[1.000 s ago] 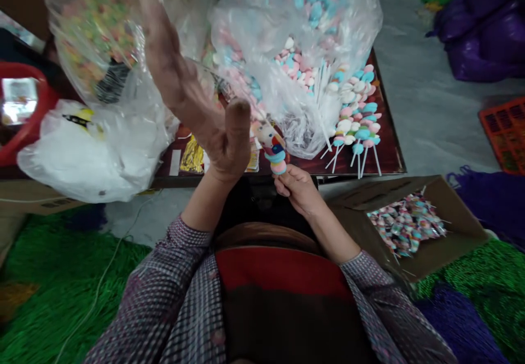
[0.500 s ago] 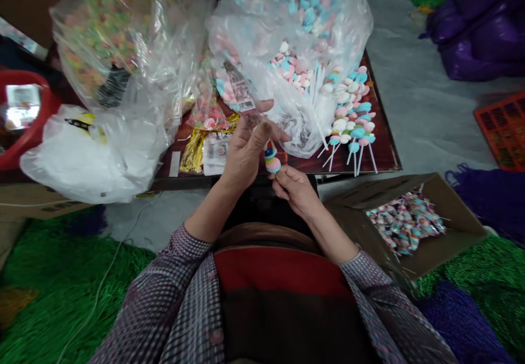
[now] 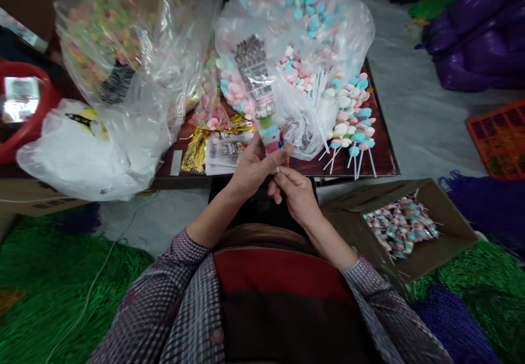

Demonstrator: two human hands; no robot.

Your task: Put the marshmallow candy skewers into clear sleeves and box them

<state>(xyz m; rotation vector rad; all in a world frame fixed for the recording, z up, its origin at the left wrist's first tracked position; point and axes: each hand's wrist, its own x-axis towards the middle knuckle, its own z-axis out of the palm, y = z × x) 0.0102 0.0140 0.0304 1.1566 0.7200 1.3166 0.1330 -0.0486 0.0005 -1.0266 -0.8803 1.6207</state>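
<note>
My left hand (image 3: 250, 169) grips a clear printed wrapper sleeve (image 3: 258, 82) that stands upright over a candy skewer (image 3: 271, 133) of stacked pastel pieces. My right hand (image 3: 293, 189) pinches the skewer's white stick from below, just in front of my body. Both hands meet at the near edge of a dark red table (image 3: 383, 150). A row of unwrapped candy skewers (image 3: 353, 117) lies on the table to the right of my hands.
Large clear bags of pastel candies (image 3: 311, 30) and of mixed sweets (image 3: 110, 35) fill the table, with a white bag (image 3: 82, 150) at left. Gold wrapper packs (image 3: 213, 145) lie near my left hand. A cardboard box (image 3: 447, 243) of wrapped skewers sits at right. Green matting covers the floor.
My left hand came down from raised and open to the skewer, and now holds the wrapper sleeve pulled over the candy. My right hand stayed on the stick.
</note>
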